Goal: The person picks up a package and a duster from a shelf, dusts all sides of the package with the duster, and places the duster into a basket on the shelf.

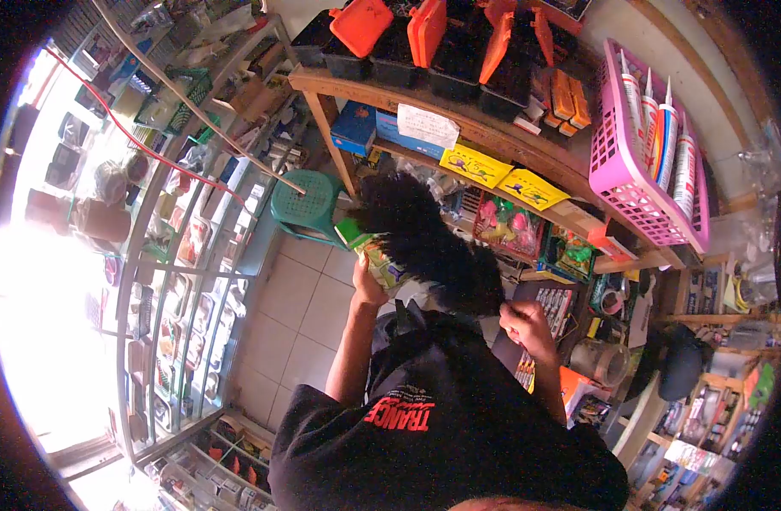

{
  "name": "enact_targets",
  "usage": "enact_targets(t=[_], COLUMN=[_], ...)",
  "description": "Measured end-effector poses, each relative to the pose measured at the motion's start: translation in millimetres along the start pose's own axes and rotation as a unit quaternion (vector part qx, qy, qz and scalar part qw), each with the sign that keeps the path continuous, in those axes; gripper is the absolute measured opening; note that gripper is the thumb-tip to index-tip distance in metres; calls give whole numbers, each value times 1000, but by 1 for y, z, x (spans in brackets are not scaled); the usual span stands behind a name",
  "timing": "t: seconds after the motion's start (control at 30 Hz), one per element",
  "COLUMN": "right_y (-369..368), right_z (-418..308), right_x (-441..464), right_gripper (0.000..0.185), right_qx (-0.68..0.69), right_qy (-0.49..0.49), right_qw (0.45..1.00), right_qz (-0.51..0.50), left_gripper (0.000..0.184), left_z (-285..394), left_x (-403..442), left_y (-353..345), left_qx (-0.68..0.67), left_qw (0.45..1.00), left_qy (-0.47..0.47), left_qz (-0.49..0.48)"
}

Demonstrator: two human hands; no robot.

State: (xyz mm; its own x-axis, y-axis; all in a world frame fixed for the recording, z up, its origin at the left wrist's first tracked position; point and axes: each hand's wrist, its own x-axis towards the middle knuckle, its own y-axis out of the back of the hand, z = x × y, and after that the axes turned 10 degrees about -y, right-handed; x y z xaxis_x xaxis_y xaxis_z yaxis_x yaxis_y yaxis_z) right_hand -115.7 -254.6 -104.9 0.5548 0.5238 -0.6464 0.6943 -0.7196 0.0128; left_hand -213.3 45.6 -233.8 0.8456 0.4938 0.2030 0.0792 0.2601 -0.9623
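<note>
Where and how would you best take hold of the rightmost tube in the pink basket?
I would grip the tube around its upper barrel, just below the nozzle, coming over the open top of the pink basket. The round barrel is much wider than the tapered nozzle, and its tip points up, out of the basket.

Tiled floor (275,294), green stool (298,206), wooden shelf (365,94), glare (58,332)

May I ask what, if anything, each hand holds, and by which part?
The left hand holds the green-topped packet by its left side. The right hand is closed beside the black feather duster; whether it grips anything cannot be told.
</note>
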Motion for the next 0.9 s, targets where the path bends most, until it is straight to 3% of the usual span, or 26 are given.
enact_targets(t=[0.07, 0.13, 0.2, 0.27, 0.33, 0.47, 0.5, 0.63, 0.73, 0.77, 0.87, 0.9], right_y=[-1, -6, -3, -3, -8, -6, -7, -16, -10, -12, -18, -18], right_z=[1, -4, -2, -2, -4, -2, -3, -9, -10, -12, -8, -8], right_x=[0, -2, -4, -6, -6, -9, -9, -11, -16, -18, -13, -13], right_gripper=[36, 36, 36, 36, 35, 35, 35, 35, 35, 34, 35, 34], right_qx=[7, 39, -12, -11, 38, 10, 8, 42, -39, -67, -9, -33], right_qy=[-1, -6, 2, 3, -5, -9, -11, -17, 5, -1, -27, -6], right_qw=[1000, 999, 1000, 1000, 999, 1000, 1000, 998, 998, 998, 999, 999], right_qz=[3, 8, -4, 3, 25, 2, 10, 35, -39, -15, 24, 7], left_gripper=[68, 69, 70, 71, 70, 74, 75, 77, 81, 84, 85, 86], left_z=[0, -2, -4, -4, -5, -6, -10, -12, -13, -18, -10, -11], left_x=[3, 3, -2, 3, 2, 2, 0, -1, 1, 2, -6, -9], left_y=[-14, -44, -8, -22, -43, -39, -43, -41, -48, -44, 2, 2], left_qx=[-8, 204, 48, 62, 247, 197, 257, 267, 220, 219, 73, 143], left_qw=[1000, 974, 999, 998, 967, 975, 947, 957, 949, 948, 996, 989], left_qy=[4, -13, 0, 0, -17, 14, 15, 15, 38, -10, 40, 21], left_qz=[-4, 95, 17, 7, 66, 100, 191, 112, 221, 229, -23, 30])
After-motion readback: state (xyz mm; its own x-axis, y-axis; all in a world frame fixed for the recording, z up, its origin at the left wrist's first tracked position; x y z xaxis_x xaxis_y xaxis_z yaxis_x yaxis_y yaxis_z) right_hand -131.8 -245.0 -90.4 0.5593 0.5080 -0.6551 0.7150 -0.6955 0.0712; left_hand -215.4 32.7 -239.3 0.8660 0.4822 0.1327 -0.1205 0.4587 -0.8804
